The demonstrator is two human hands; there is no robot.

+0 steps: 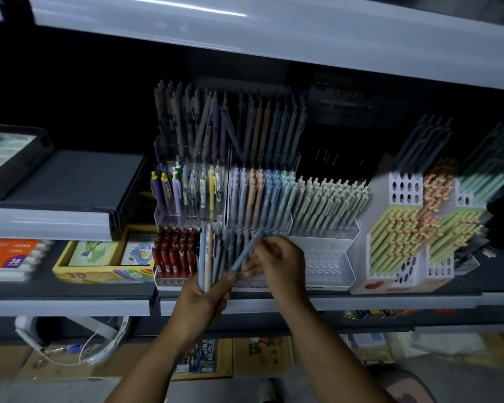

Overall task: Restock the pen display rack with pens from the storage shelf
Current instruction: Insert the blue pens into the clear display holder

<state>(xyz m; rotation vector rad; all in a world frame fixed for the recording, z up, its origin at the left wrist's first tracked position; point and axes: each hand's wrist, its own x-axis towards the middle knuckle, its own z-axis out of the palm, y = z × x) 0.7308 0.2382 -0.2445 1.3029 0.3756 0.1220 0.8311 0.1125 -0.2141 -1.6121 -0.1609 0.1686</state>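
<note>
A tiered clear pen display rack [224,216] stands on the shelf, packed with pens in grey, pastel and red rows. My left hand [207,295] grips a bundle of pens [205,257], pale blue and peach ones upright, in front of the rack's lowest tier. My right hand [277,263] pinches a single blue pen [246,251] that slants up and to the right, its top end at the lowest tier's dark pens. Red pens [175,251] fill the lower left section.
White perforated pen holders [323,257] with green pens stand to the right, then a stepped white holder [405,234] with green and orange pens. A yellow box [105,257] and an orange pack [9,254] sit to the left. Cardboard boxes lie below the shelf edge [274,303].
</note>
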